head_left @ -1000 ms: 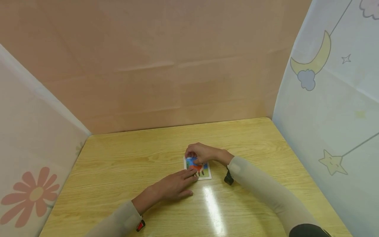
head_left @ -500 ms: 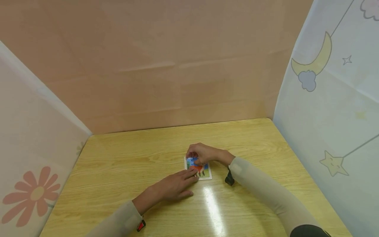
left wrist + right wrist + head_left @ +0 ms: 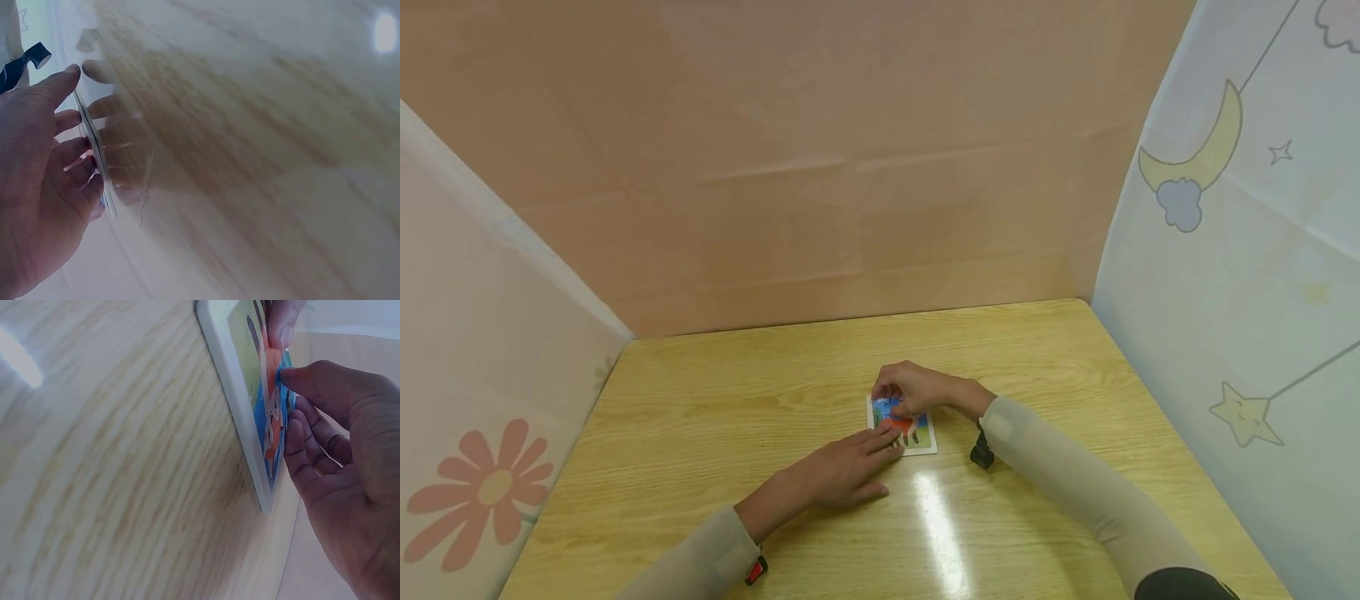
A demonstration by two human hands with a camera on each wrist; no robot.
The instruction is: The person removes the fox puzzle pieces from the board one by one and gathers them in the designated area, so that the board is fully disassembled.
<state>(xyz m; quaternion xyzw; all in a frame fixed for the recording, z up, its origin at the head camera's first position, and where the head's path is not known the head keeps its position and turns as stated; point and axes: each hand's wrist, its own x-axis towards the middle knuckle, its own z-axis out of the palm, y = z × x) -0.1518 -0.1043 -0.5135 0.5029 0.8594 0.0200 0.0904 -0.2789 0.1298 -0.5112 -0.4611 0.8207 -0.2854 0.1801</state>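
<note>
The white-rimmed picture board lies flat on the desk, just right of the head view's middle; its printed animal has its feet toward the person, but with both hands over the board its long axis cannot be told; the desk's far edge lies beyond it, and wood stretches well past the board to either side; the left hand rests its loosely extended fingers on the near left corner, its grip wide; the right hand bends over the far part, its grip narrow, thumb touching the picture, though whether it pinches anything cannot be told; board and hands lie practically as they did half a second ago
</note>
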